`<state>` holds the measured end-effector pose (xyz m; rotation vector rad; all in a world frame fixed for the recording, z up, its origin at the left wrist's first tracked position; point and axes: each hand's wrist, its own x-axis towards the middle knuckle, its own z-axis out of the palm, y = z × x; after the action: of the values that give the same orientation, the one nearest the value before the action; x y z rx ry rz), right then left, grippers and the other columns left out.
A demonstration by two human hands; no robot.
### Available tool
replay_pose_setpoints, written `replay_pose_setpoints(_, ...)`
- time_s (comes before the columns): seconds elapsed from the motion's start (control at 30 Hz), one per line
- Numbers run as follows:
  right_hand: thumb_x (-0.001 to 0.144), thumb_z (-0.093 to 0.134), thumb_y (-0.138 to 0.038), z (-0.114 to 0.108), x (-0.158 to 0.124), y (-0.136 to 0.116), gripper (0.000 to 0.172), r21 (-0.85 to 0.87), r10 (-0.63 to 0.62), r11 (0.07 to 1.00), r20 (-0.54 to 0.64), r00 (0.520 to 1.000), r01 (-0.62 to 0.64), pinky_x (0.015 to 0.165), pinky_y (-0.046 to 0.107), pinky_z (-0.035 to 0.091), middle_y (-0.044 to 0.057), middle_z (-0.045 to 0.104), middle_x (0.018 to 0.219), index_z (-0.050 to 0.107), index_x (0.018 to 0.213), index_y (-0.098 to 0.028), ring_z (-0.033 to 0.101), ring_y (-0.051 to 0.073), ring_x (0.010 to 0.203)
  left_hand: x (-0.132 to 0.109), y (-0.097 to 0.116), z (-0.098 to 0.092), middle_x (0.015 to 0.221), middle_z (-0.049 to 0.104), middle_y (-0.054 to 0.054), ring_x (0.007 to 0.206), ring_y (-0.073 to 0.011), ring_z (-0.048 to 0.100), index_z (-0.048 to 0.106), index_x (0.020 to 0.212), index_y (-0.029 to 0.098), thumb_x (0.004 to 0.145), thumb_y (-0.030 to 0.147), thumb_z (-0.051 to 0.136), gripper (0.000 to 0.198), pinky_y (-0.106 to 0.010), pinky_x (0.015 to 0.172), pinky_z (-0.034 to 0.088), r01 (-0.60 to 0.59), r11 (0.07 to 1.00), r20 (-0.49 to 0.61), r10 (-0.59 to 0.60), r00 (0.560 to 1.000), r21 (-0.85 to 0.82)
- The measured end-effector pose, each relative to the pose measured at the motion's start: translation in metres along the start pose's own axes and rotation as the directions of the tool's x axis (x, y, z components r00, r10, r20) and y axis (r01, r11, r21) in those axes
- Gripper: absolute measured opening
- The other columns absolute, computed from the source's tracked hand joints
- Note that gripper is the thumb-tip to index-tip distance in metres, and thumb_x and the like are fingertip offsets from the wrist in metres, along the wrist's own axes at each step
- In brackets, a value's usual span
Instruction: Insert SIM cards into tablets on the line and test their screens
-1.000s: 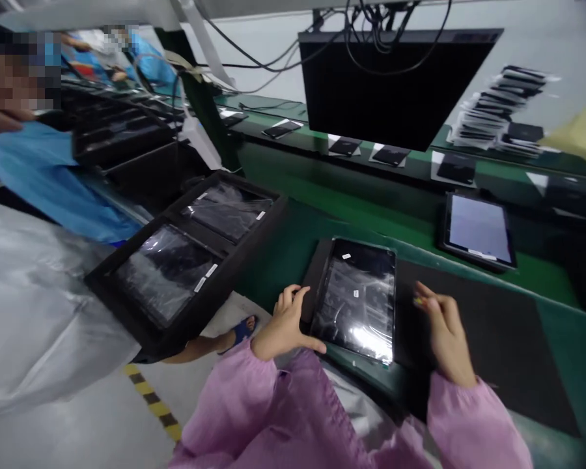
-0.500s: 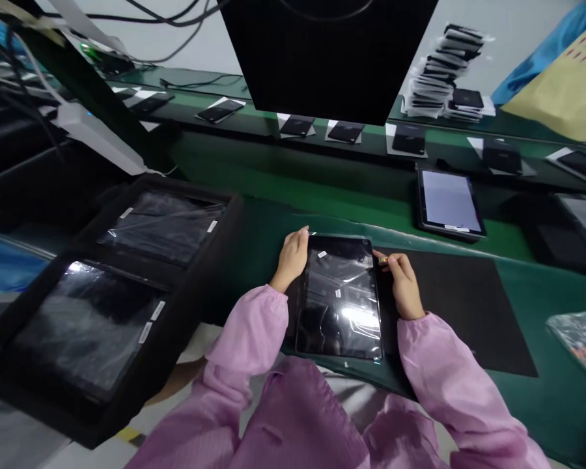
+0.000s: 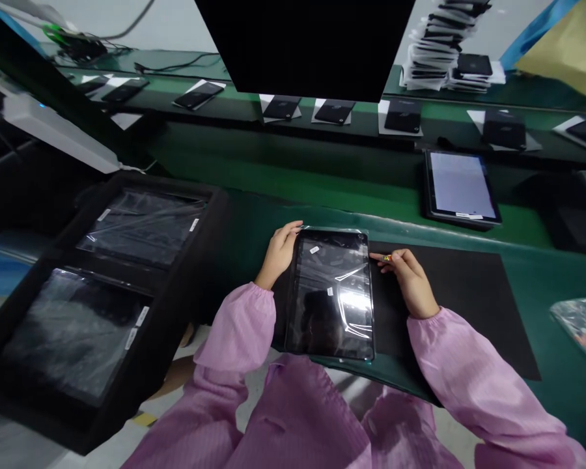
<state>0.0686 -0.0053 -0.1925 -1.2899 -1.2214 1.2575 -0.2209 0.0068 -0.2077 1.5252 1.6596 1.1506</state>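
Observation:
A dark tablet (image 3: 329, 326) under glossy clear film lies in front of me, with two small white labels on its screen side. The film's edge stands out past the top of the tablet. My left hand (image 3: 277, 253) grips the tablet's upper left corner, thumb and fingers at the edge. Between the thumb and fingers of my right hand (image 3: 410, 280) is a small red, yellow and green piece (image 3: 387, 258), too small to name. Its fingertips are beside the tablet's upper right edge; whether they touch it I cannot tell.
Left is a black tray (image 3: 176, 286) holding film-covered tablets. A black mat (image 3: 459, 293) lies under the right arm. Beyond it is a lit tablet (image 3: 461, 182). A plastic bag (image 3: 583, 326) lies far right. Several devices line the shelf below a black panel (image 3: 307, 45).
The view has shifted a little. My right hand has drawn slightly away from the tablet's right edge, still pinching the small coloured piece. My left hand stays at the upper left corner.

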Motion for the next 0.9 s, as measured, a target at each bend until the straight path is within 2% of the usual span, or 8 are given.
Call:
replay_pose_setpoints(0.17, 0.084, 0.056, -0.06, 0.001, 0.01, 0.002, 0.038, -0.048, -0.071, 0.996, 0.001, 0.998, 0.07, 0.069, 0.032, 0.051, 0.005, 0.07, 0.086, 0.044, 0.077, -0.024, 0.068, 0.024, 0.1, 0.004, 0.001, 0.001, 0.124, 0.068, -0.012, 0.12, -0.0188, 0.061, 0.053, 0.131, 0.012, 0.086, 0.01, 0.032, 0.05, -0.037, 0.108, 0.044, -0.028, 0.999, 0.022, 0.027, 0.999, 0.023)
replay_pose_setpoints(0.27, 0.085, 0.052, -0.064, 0.006, 0.026, 0.0, 0.04, -0.122, -0.159, 0.98, 0.001, 0.987, 0.158, 0.078, 0.037, 0.051, 0.005, 0.069, 0.093, 0.043, 0.08, -0.025, 0.065, 0.025, 0.108, -0.011, 0.014, -0.003, 0.139, 0.057, -0.014, 0.135, -0.0204, 0.049, 0.053, 0.131, 0.012, 0.089, 0.012, 0.033, 0.046, -0.042, 0.118, 0.031, -0.019, 0.996, -0.031, 0.022, 0.999, 0.085)
replay_pose_setpoints(0.37, 0.084, 0.05, -0.068, 0.019, 0.051, -0.004, 0.043, -0.205, -0.249, 0.945, 0.053, 0.967, 0.255, 0.097, 0.042, 0.044, 0.006, 0.068, 0.103, 0.041, 0.083, -0.026, 0.061, 0.024, 0.115, -0.063, 0.033, -0.007, 0.155, 0.037, -0.017, 0.148, -0.0271, 0.026, 0.044, 0.14, 0.012, 0.096, 0.034, 0.042, 0.049, -0.051, 0.123, 0.014, -0.029, 0.971, -0.004, 0.031, 1.0, 0.237)
replay_pose_setpoints(0.47, 0.083, 0.052, -0.067, 0.039, 0.075, -0.004, 0.043, -0.268, -0.26, 0.917, 0.158, 0.953, 0.295, 0.095, 0.042, 0.044, 0.005, 0.068, 0.094, 0.043, 0.084, -0.026, 0.064, 0.023, 0.102, -0.138, 0.05, -0.005, 0.158, 0.021, -0.029, 0.149, -0.0408, 0.015, 0.023, 0.15, 0.002, 0.072, 0.07, 0.067, 0.112, -0.06, 0.121, 0.017, -0.135, 0.857, 0.194, 0.042, 0.98, 0.498)
replay_pose_setpoints(0.53, 0.085, 0.052, -0.064, 0.05, 0.083, -0.002, 0.039, -0.299, -0.254, 0.905, 0.196, 0.947, 0.304, 0.09, 0.041, 0.045, 0.003, 0.066, 0.085, 0.043, 0.083, -0.025, 0.065, 0.022, 0.089, -0.179, 0.055, 0.002, 0.154, 0.026, -0.033, 0.145, -0.0454, 0.024, 0.023, 0.149, 0.0, 0.056, 0.068, 0.081, 0.129, -0.059, 0.117, 0.028, -0.116, 0.786, 0.18, 0.006, 0.984, 0.607)
replay_pose_setpoints(0.63, 0.089, 0.049, -0.057, 0.056, 0.085, -0.001, 0.033, -0.335, -0.262, 0.889, 0.185, 0.947, 0.311, 0.086, 0.04, 0.046, 0.002, 0.065, 0.08, 0.042, 0.083, -0.026, 0.062, 0.02, 0.081, -0.203, 0.055, 0.006, 0.143, 0.048, -0.025, 0.133, -0.039, 0.047, 0.042, 0.141, 0.009, 0.061, 0.038, 0.089, 0.097, -0.051, 0.11, 0.042, 0.053, 0.768, 0.001, -0.07, 0.998, 0.638)
replay_pose_setpoints(0.77, 0.088, 0.052, -0.053, 0.044, 0.077, -0.003, 0.031, -0.382, -0.235, 0.887, 0.108, 0.966, 0.258, 0.083, 0.04, 0.045, 0.0, 0.063, 0.072, 0.041, 0.08, -0.026, 0.059, 0.02, 0.074, -0.186, 0.056, -0.012, 0.12, 0.064, -0.014, 0.115, -0.0331, 0.059, 0.06, 0.121, 0.016, 0.065, 0.015, 0.084, 0.061, -0.047, 0.102, 0.048, 0.252, 0.896, -0.077, -0.24, 0.968, 0.366)
replay_pose_setpoints(0.9, 0.087, 0.054, -0.05, 0.017, 0.066, -0.007, 0.028, -0.389, -0.166, 0.909, -0.009, 0.986, 0.149, 0.078, 0.04, 0.046, 0.0, 0.063, 0.068, 0.042, 0.079, -0.025, 0.058, 0.019, 0.067, -0.16, 0.07, -0.037, 0.102, 0.069, -0.003, 0.096, -0.0236, 0.067, 0.051, 0.132, 0.023, 0.063, 0.008, 0.074, 0.074, -0.041, 0.092, 0.053, 0.424, 0.844, 0.154, -0.394, 0.906, -0.329)
